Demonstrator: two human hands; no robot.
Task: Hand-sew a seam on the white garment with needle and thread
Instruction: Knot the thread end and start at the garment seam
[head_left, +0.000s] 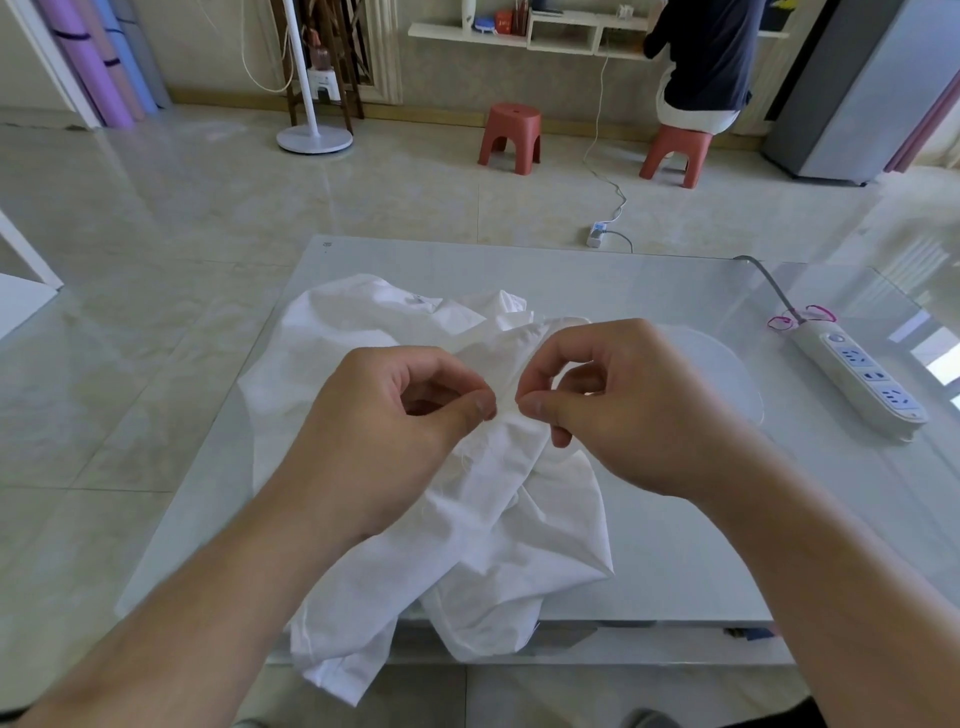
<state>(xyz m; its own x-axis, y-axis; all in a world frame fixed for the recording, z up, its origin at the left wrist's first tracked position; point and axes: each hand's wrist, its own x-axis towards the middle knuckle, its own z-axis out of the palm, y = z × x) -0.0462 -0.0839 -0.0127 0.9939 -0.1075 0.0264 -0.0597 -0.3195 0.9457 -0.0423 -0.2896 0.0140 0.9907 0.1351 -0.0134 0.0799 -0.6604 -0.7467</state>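
Observation:
A crumpled white garment (363, 332) lies on the glass table (649, 545), one part hanging over the near edge. Above the table's middle, both hands lift a fold of it. My left hand (384, 421) pinches the fabric between thumb and forefinger. Right beside it my right hand (613, 405) pinches the same fold, thumb tips almost touching. A fine white thread (759, 410) curves over the glass to the right of my right hand. No needle can be made out; it may be hidden in the fingers.
A white power strip (862, 379) with a grey cord and pink rubber bands lies on the table's right side. Beyond the table are two red stools (510, 136), a white fan stand (314, 136), and a person (701, 57) seated with their back turned.

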